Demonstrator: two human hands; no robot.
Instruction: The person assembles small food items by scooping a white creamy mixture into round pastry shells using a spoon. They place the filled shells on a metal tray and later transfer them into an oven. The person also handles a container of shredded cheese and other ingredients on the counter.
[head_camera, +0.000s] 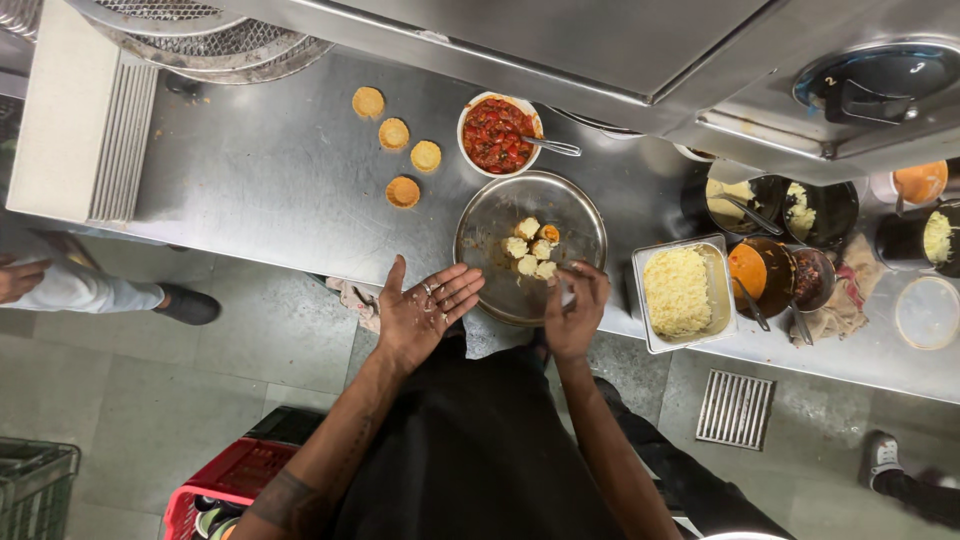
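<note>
A round steel plate (500, 215) sits on the steel counter (290, 170) in front of me, with several small pale stuffed pieces (530, 250) in its middle. My left hand (425, 310) is held palm up and open at the plate's near left rim, holding nothing. My right hand (575, 310) hovers over the plate's near right rim, its fingers curled around something small and pale that I cannot make out. A white bowl of red chopped salsa (497, 134) with a spoon stands just behind the plate. Several small round golden shells (400, 160) lie to the left.
A steel tray of shredded pale food (680, 290) stands right of the plate, with dark pots of fillings (780, 270) beyond it. Mesh strainers (200, 35) hang at the back left. Another person's shoe (188, 305) and sleeve show at left. A red crate (230, 480) stands on the floor.
</note>
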